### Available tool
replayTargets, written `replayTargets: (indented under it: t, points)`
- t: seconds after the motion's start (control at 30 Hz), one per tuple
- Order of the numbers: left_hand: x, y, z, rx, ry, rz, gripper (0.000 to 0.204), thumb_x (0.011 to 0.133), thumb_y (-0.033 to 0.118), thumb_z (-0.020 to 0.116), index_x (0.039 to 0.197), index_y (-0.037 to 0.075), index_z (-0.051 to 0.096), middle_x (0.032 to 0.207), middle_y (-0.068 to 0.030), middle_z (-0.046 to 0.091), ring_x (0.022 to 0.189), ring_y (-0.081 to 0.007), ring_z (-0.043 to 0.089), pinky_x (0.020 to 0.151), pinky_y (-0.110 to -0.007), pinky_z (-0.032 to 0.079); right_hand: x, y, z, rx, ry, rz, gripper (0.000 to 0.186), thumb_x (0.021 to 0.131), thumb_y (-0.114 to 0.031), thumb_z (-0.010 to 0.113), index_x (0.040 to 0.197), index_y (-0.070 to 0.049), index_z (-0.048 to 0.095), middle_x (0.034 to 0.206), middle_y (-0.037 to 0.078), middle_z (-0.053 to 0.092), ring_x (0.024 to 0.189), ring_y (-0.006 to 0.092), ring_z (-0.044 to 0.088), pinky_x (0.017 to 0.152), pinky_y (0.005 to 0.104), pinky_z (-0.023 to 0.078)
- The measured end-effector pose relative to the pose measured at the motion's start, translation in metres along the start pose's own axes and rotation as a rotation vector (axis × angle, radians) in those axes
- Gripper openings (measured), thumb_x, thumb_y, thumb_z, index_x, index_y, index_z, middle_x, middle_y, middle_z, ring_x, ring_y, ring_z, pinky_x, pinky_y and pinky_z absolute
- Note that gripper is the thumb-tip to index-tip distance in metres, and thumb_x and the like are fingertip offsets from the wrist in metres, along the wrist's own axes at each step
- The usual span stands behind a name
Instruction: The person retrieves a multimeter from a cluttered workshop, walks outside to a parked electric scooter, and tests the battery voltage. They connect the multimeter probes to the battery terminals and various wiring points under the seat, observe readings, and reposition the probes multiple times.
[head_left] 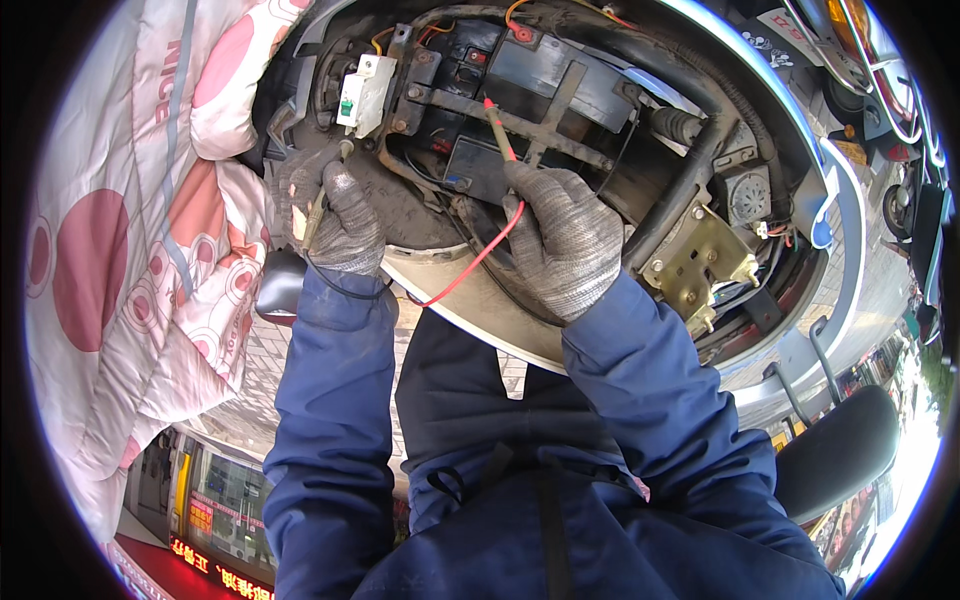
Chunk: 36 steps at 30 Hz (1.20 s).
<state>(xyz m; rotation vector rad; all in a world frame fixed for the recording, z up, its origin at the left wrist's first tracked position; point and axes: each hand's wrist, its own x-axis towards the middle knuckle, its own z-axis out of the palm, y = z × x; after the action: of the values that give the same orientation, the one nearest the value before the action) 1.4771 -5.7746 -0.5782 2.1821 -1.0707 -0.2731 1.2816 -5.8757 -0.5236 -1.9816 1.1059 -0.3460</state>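
Metal crossbar [450, 105] beneath red-tipped probe [498, 130], quilt [90, 270] leftward

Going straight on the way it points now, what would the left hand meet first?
The left hand, its test probe leading, would probably meet the lower end of the white circuit breaker first; depth is unclear, so I cannot tell whether the probe touches it.

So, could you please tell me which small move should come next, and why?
Perhaps ease the red-lead probe in the right hand toward the red-marked terminal on the battery: its tip lies short of it, while the black-lead probe in the left hand is close to the white circuit breaker.
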Motion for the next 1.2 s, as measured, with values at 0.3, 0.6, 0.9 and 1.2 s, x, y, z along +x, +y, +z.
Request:
replayTargets:
  t: [0.3,0.6,0.9,1.2]
  points:
    - [0.001,0.007,0.000,-0.060,0.021,-0.045,0.039,0.094,0.033,0.046,0.096,-0.003,0.061,0.095,-0.0174,0.058,0.089,-0.0302,0.056,0.083,-0.042,0.043,0.035,0.021,0.029,-0.184,-0.033,-0.012,0.024,0.080,-0.008,0.062,0.104,-0.010,0.063,0.093,0.019,0.064,0.083,0.0369,0.064,0.071,0.0438,0.053]
    - [0.004,0.007,-0.001,-0.116,0.033,0.010,0.024,0.093,0.018,0.050,0.098,-0.003,0.060,0.093,-0.0150,0.062,0.085,-0.0262,0.057,0.078,-0.037,0.047,0.085,0.064,0.068,-0.344,-0.157,0.006,0.027,0.081,-0.013,0.060,0.107,-0.012,0.064,0.088,0.020,0.065,0.079,0.0379,0.064,0.072,0.0459,0.051]
    - [0.008,0.002,-0.007,-0.058,0.031,0.056,0.024,0.092,0.023,0.051,0.094,0.001,0.061,0.093,-0.0140,0.060,0.088,-0.0311,0.057,0.080,-0.042,0.046,0.103,0.070,0.086,-0.441,-0.272,0.123,0.026,0.084,-0.018,0.060,0.110,-0.016,0.064,0.092,0.020,0.065,0.084,0.0394,0.063,0.075,0.0479,0.050]
    - [0.007,0.002,-0.007,-0.088,-0.006,0.019,0.023,0.092,0.022,0.051,0.094,0.001,0.060,0.092,-0.0138,0.061,0.087,-0.0301,0.057,0.080,-0.041,0.047,0.106,0.070,0.085,-0.451,-0.281,0.104,0.028,0.082,-0.018,0.061,0.109,-0.014,0.064,0.097,0.020,0.065,0.088,0.0397,0.062,0.078,0.0475,0.050]
